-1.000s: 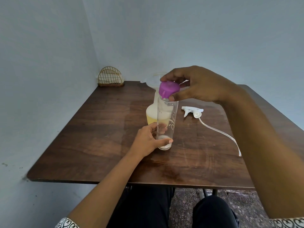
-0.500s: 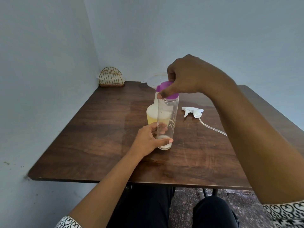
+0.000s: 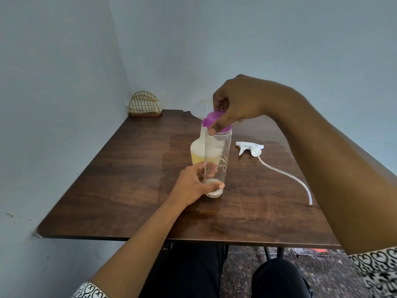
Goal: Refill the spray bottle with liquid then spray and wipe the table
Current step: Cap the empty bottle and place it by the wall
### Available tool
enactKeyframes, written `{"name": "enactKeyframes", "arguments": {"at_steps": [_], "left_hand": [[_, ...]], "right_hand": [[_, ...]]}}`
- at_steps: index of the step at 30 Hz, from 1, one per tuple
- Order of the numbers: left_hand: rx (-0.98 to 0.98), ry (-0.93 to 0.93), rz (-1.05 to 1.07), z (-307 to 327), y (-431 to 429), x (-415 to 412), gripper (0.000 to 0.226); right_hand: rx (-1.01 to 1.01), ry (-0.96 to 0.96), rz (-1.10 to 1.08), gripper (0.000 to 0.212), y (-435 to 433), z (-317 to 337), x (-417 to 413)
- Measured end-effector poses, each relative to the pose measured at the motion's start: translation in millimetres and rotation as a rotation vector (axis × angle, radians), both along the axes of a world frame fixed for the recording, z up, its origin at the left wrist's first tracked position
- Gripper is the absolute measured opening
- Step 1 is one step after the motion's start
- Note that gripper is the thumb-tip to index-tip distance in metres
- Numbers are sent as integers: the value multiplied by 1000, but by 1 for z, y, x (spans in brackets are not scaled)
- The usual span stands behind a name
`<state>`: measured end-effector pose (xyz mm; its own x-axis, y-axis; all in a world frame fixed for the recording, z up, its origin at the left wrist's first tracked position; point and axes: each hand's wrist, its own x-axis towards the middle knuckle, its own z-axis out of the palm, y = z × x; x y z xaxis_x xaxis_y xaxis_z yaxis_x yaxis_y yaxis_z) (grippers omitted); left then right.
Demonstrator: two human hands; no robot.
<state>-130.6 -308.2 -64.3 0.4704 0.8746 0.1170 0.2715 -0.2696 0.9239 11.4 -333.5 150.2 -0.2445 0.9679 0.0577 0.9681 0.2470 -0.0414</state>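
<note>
**Purple cap on a clear bottle**

The left grip [image 3: 193, 183] wraps the foot of an upright clear bottle [image 3: 217, 157] on the brown bench [image 3: 129, 179]; the right grip [image 3: 240, 102] pinches its purple cap [image 3: 211, 119] from above; just behind stands a bottle of yellow liquid [image 3: 196, 157]; to the right lies a white trigger sprayer [image 3: 250, 148], tube [image 3: 285, 175] trailing.

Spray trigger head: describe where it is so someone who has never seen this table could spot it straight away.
On the dark wooden table, look right of the upright clear bottle with the purple cap. The spray trigger head lies there on its side, apart from the bottle. It is white and, unlike anything else there, trails a long, thin, clear tube.
</note>
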Motion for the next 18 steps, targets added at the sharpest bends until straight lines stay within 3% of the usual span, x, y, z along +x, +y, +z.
{"name": "enactKeyframes", "arguments": {"at_steps": [4,7,9,11,13,18], "left_hand": [[-4,-8,-3,0,0,-1,52],[-11,-15,-2,0,0,0,53],[-10,-13,-4,0,1,0,55],[-14,-18,-6,0,1,0,55],[-14,-23,-7,0,1,0,55],[-14,-39,-4,-1,1,1,50]], "right_hand": [[237,-204,-161,76,-5,-10,-15],[373,-199,-213,78,-6,-4,-5],[283,-89,-84,62,-5,4,8],[-2,59,103,39,-10,13,14],[-205,105,175,40,-12,14,14],[-93,13,80,42,0,6,4]]}}
